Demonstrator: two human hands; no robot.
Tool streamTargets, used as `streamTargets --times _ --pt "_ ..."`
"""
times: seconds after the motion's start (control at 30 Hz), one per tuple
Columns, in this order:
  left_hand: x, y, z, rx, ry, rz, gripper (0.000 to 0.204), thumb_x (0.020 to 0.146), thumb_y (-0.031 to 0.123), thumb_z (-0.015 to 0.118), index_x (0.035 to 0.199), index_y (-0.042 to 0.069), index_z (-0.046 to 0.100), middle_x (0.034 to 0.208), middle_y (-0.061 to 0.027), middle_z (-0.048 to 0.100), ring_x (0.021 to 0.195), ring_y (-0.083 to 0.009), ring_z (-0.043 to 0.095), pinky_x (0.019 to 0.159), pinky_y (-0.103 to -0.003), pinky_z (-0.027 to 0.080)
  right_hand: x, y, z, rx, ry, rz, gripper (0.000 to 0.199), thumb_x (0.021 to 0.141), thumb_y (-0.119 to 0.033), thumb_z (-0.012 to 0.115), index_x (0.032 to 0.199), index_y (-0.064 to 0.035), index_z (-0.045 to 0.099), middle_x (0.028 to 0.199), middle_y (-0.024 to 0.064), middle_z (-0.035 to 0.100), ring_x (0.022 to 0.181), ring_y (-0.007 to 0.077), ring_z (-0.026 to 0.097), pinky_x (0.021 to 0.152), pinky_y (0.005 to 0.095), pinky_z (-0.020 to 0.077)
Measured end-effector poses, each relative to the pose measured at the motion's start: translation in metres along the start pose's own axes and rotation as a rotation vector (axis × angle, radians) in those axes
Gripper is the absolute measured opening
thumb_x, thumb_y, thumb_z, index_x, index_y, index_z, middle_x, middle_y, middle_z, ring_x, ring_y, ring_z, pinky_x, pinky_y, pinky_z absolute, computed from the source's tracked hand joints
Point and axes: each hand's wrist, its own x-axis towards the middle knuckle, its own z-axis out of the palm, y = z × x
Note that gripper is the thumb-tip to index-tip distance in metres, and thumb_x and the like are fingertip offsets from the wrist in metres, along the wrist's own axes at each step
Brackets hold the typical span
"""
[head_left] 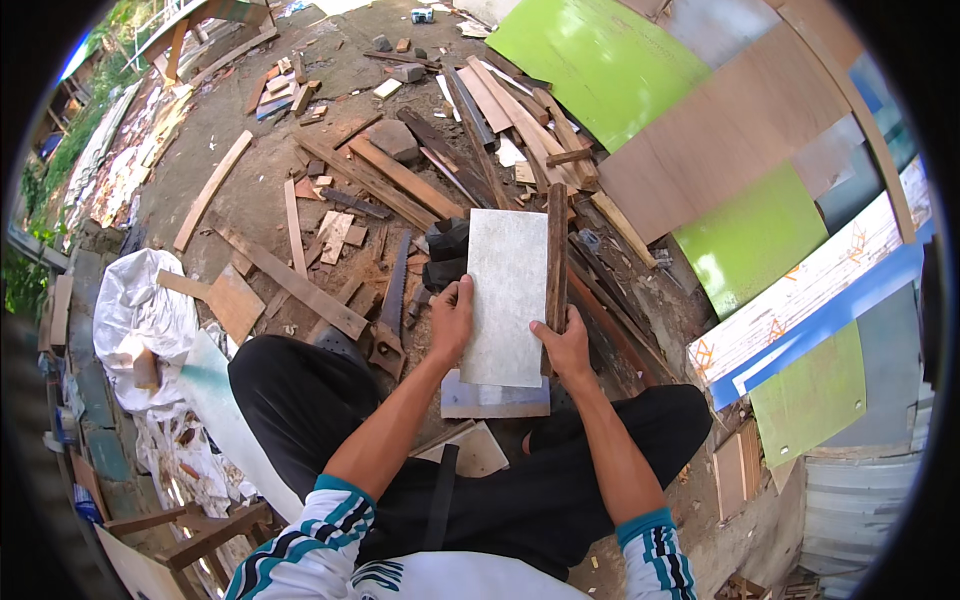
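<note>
Both forearms reach forward over the knees. The left hand [452, 318] grips the left edge of a grey panel [507, 295], thumb on top. The right hand [566, 345] curls closed around a dark slat [556, 262] against the panel's right edge. A saw [392, 300] lies on the ground just left.

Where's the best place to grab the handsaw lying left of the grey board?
By its wooden handle, the near end of the handsaw, coming from the person's left hand side. The blade points away, leaving the handle toward the person beside the left knee.
</note>
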Motion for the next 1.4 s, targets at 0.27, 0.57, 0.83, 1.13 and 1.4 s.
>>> streamTargets --times 0.27,0.57,0.83,1.13,1.4 --pt "0.027 0.036 -0.001 -0.238 -0.044 -0.066 0.04 0.101 0.037 0.063 0.116 0.001 0.069 0.098 -0.0029 0.069 0.087 -0.0104 0.061 0.079 -0.027 0.048 0.0 0.007 -0.008 0.026 -0.06 -0.051 0.048 0.082 -0.016 0.081 0.117 0.0069 0.057 0.103 0.0159 0.067 0.094 0.0209 0.065 0.083 0.0337 0.0516" --pt "0.049 0.05 -0.018 -0.429 0.054 -0.059 0.035 0.093 0.02 0.075 0.118 -0.002 0.064 0.105 -0.009 0.071 0.09 -0.0162 0.067 0.079 -0.03 0.053 -0.01 -0.005 -0.002 -0.121 -0.05 -0.178 0.049 0.085 -0.018 0.078 0.123 0.0021 0.054 0.11 0.0182 0.066 0.102 0.0264 0.065 0.09 0.0368 0.0496" --pt "0.057 0.054 -0.028 -0.565 0.31 -0.023 0.019 0.1 0.018 0.065 0.111 0.002 0.065 0.1 -0.006 0.07 0.088 -0.0139 0.066 0.076 -0.028 0.055 -0.005 -0.009 0.0 -0.164 -0.069 -0.162 0.047 0.086 -0.019 0.077 0.123 0.0 0.055 0.109 0.0198 0.067 0.102 0.0301 0.067 0.09 0.0386 0.05" --pt "0.048 0.037 -0.019 0.124 0.459 0.038 0.064 0.096 0.036 0.066 0.14 -0.004 0.044 0.141 -0.0235 0.045 0.131 -0.0332 0.046 0.111 -0.047 0.035 -0.005 -0.02 0.009 -0.183 -0.017 -0.15 0.042 0.086 -0.017 0.077 0.118 0.001 0.057 0.104 0.0199 0.069 0.097 0.0303 0.069 0.085 0.0384 0.0519" --pt "-0.02 0.017 0.047 0.155 -0.029 0.017 0.082 0.101 0.051 0.053 0.154 -0.005 0.026 0.151 -0.0256 0.035 0.14 -0.0359 0.037 0.115 -0.042 0.03 -0.017 -0.019 0.018 -0.198 0.039 -0.219 0.042 0.088 -0.014 0.076 0.121 0.0009 0.056 0.102 0.0186 0.071 0.096 0.0269 0.071 0.085 0.0374 0.0526"
